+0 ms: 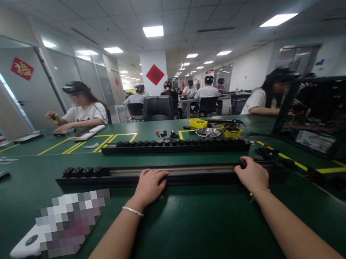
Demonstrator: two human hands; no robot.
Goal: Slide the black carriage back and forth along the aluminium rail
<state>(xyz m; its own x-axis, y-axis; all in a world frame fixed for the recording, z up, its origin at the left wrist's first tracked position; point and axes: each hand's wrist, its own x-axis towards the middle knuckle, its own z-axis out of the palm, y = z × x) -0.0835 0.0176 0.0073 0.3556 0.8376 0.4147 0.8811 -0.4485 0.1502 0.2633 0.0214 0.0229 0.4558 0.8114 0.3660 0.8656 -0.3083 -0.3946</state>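
A long black rail [197,171] with a pale metal channel lies across the green table in front of me. Several black socket-like modules [85,172] sit in its left end. My left hand [150,188] grips the middle of the rail, fingers over the top and thumb along the near side. Near the right end, my right hand [252,174] is closed around a small black module [243,164] at the channel; the fingers partly hide it. Behind lies a second black rail [176,146] with a row of similar modules.
A white device [28,242], partly blurred out, lies at left. Behind the rails are a yellow bin [198,123], a metal dish [207,132] and loose black parts. A dark open case [332,119] stands at right. Co-workers sit at left [84,111] and right [262,96].
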